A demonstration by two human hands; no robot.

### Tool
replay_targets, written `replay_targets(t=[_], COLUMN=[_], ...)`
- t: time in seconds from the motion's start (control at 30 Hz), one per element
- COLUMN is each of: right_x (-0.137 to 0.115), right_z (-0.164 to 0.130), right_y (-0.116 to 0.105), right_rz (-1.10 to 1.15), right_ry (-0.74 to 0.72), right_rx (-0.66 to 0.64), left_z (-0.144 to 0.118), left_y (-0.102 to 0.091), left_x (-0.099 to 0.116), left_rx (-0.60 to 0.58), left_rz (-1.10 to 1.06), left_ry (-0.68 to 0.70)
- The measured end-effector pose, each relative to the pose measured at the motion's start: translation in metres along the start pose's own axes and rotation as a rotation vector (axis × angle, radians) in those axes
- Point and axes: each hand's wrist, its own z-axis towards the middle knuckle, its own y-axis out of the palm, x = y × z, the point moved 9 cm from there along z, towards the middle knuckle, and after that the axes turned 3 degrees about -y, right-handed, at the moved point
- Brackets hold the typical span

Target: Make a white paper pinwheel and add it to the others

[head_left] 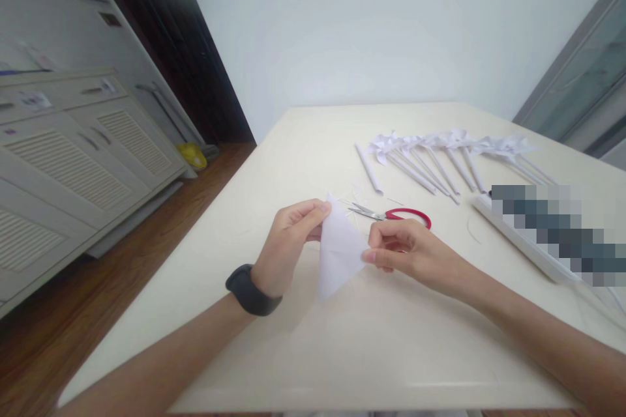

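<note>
A white sheet of paper folded into a triangle (337, 251) is held up over the cream table (303, 156), with crease lines showing on it. My left hand (288, 241), with a black band on the wrist, pinches the triangle's top corner. The right-hand corner is pinched by my right hand (405, 251). Red-handled scissors (391, 214) lie on the table just behind my right hand, untouched.
Several finished white paper pinwheels on rolled paper sticks (450, 153) lie in a row at the back right, with one bare rolled stick (369, 169) beside them. A blurred-out object (557, 234) sits at the right. White cabinets (73, 156) and wooden floor are left of the table.
</note>
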Motion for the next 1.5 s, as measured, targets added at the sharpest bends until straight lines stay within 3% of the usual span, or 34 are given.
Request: replay_targets(t=[0.47,0.57,0.73,0.9,1.2,1.5], right_x=[0.002,0.0,0.0,0.002,0.004,0.005], right_z=[0.0,0.0,-0.004,-0.004,-0.005,-0.007], right_y=[0.005,-0.002,-0.026,-0.033,-0.047,-0.055], right_rz=[0.005,0.028,0.096,0.072,0.083,0.152], right_ry=[0.015,-0.012,-0.001,0.027,-0.01,-0.026], right_rx=[-0.051,0.004,0.187,0.23,0.317,0.375], left_z=[0.0,0.001,-0.001,0.001,0.002,0.001], left_y=[-0.007,0.001,0.03,0.027,0.033,0.036], left_x=[0.006,0.001,-0.015,-0.016,-0.01,-0.009], left_rx=[0.04,-0.018,-0.269,-0.293,-0.445,-0.489], left_rz=[-0.032,-0.06,-0.064,-0.018,-0.151,-0.23], left_ry=[0.035,0.01,-0.114,-0.148,-0.15,-0.163])
